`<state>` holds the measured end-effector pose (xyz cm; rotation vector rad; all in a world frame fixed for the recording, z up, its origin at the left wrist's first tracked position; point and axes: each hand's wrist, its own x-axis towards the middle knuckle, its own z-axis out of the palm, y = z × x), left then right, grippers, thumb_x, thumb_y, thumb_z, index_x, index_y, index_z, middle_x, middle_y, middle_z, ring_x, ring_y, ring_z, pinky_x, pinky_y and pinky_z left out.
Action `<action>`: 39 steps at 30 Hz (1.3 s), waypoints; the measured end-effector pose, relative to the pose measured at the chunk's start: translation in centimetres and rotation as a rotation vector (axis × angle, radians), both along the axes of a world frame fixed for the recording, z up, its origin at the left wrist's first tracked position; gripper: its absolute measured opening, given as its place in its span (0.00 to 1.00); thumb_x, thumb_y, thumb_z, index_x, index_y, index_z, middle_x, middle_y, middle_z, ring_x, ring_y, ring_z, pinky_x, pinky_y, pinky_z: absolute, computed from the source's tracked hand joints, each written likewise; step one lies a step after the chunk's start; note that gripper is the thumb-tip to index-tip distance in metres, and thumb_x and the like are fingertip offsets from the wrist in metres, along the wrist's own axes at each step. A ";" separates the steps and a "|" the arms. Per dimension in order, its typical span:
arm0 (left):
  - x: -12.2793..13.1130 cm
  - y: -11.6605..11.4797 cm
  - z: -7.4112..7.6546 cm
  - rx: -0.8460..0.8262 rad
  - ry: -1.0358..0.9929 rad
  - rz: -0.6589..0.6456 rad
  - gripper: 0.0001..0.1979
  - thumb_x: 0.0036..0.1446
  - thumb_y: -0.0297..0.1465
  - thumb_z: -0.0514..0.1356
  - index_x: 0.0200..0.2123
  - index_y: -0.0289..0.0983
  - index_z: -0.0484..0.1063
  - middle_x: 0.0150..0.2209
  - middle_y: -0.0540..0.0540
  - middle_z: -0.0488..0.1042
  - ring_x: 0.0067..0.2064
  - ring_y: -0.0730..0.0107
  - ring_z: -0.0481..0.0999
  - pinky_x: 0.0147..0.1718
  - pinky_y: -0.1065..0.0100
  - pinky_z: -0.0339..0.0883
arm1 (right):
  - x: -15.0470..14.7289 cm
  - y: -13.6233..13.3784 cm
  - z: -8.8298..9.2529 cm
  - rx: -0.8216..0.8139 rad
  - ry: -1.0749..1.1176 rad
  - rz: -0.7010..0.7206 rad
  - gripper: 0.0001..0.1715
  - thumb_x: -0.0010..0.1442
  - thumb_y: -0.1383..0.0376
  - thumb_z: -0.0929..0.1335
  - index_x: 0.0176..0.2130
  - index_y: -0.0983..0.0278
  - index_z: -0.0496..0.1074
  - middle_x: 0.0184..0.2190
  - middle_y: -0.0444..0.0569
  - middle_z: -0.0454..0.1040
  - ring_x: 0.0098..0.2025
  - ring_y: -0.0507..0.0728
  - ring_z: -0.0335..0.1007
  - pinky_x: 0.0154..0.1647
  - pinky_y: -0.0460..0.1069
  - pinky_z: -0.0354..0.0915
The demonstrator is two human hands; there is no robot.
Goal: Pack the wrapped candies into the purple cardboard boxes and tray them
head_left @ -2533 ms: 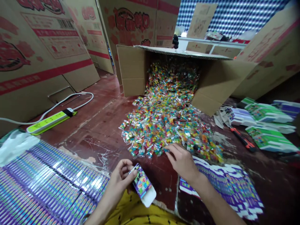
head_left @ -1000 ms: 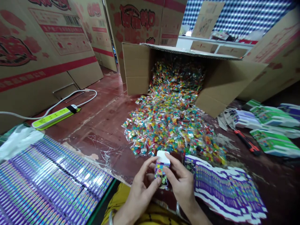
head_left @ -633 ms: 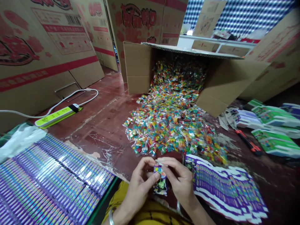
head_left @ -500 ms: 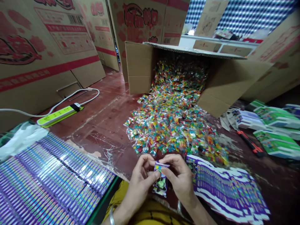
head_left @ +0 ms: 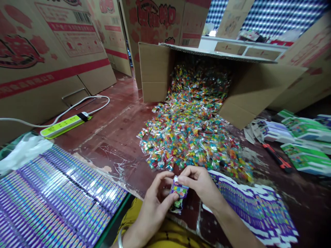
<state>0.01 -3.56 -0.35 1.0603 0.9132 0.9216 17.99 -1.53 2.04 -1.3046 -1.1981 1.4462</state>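
Observation:
A small purple printed candy box point(head_left: 180, 191) is held between my hands, low in the middle of the head view. My left hand point(head_left: 158, 199) grips its side, thumb across the printed front. My right hand point(head_left: 198, 182) pinches the white flap at the box's top end. Just beyond my hands, a heap of clear packets of colourful candies point(head_left: 188, 137) spills from a tipped cardboard carton point(head_left: 155, 72). To the right of my right hand lies a fanned row of flat purple boxes point(head_left: 253, 206).
At lower left, a tray holds rows of purple boxes point(head_left: 57, 196), with a white plastic bag point(head_left: 26, 151) at its corner. Behind it lies a yellow-green power strip point(head_left: 66, 125). A red-and-black cutter point(head_left: 278, 157) and stacks of green boxes point(head_left: 307, 156) are at right. Large cartons point(head_left: 51, 51) stand behind.
The box has turned a little and its top end now shows a white flap. My right hand has shifted from the box's front to that top edge.

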 end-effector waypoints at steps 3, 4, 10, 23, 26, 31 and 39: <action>-0.2 0.2 0.1 0.011 0.029 -0.008 0.22 0.57 0.33 0.65 0.55 0.45 0.68 0.41 0.48 0.71 0.36 0.70 0.72 0.35 0.72 0.67 | -0.3 -0.2 0.1 0.058 -0.068 -0.011 0.12 0.58 0.60 0.73 0.27 0.65 0.73 0.25 0.43 0.73 0.29 0.52 0.69 0.32 0.47 0.64; -0.3 0.2 0.1 0.016 0.048 -0.011 0.21 0.58 0.34 0.65 0.55 0.45 0.69 0.41 0.48 0.72 0.37 0.70 0.72 0.36 0.71 0.67 | -0.5 -0.4 0.1 0.108 -0.109 -0.030 0.12 0.59 0.60 0.72 0.27 0.64 0.73 0.26 0.43 0.73 0.30 0.53 0.70 0.33 0.47 0.65; -0.5 0.1 0.0 0.007 0.105 -0.030 0.18 0.59 0.34 0.64 0.52 0.43 0.72 0.42 0.46 0.76 0.36 0.67 0.74 0.37 0.69 0.68 | -0.9 -1.5 -0.1 0.317 -0.278 -0.083 0.11 0.63 0.63 0.69 0.29 0.62 0.74 0.30 0.46 0.74 0.34 0.55 0.72 0.37 0.49 0.67; -0.8 1.0 -0.4 0.011 -0.054 0.092 0.12 0.57 0.32 0.66 0.44 0.39 0.71 0.37 0.48 0.73 0.40 0.67 0.73 0.41 0.69 0.67 | -1.7 -1.3 -1.0 0.291 -0.297 0.043 0.09 0.63 0.62 0.69 0.42 0.58 0.78 0.44 0.50 0.77 0.46 0.58 0.75 0.45 0.49 0.73; -3.6 3.3 -0.6 0.118 0.185 0.207 0.12 0.56 0.33 0.66 0.44 0.39 0.73 0.36 0.48 0.76 0.38 0.66 0.76 0.37 0.69 0.69 | -1.0 -0.2 -0.9 0.231 -0.240 0.000 0.20 0.63 0.59 0.69 0.54 0.56 0.72 0.49 0.52 0.76 0.45 0.58 0.76 0.42 0.50 0.76; -15.2 11.9 -0.2 0.206 0.541 0.682 0.17 0.52 0.32 0.69 0.44 0.36 0.71 0.37 0.48 0.76 0.40 0.64 0.77 0.40 0.65 0.71 | 1.6 0.9 -2.2 0.207 -0.273 -0.129 0.21 0.60 0.53 0.70 0.51 0.58 0.74 0.47 0.54 0.77 0.43 0.61 0.77 0.36 0.49 0.77; -27.4 20.9 0.5 0.139 0.938 0.873 0.17 0.64 0.35 0.60 0.53 0.36 0.69 0.52 0.41 0.73 0.47 0.59 0.76 0.44 0.54 0.74 | 3.5 -1.1 -6.4 0.041 -0.322 -0.051 0.23 0.60 0.48 0.68 0.46 0.60 0.76 0.49 0.54 0.75 0.48 0.63 0.75 0.42 0.49 0.77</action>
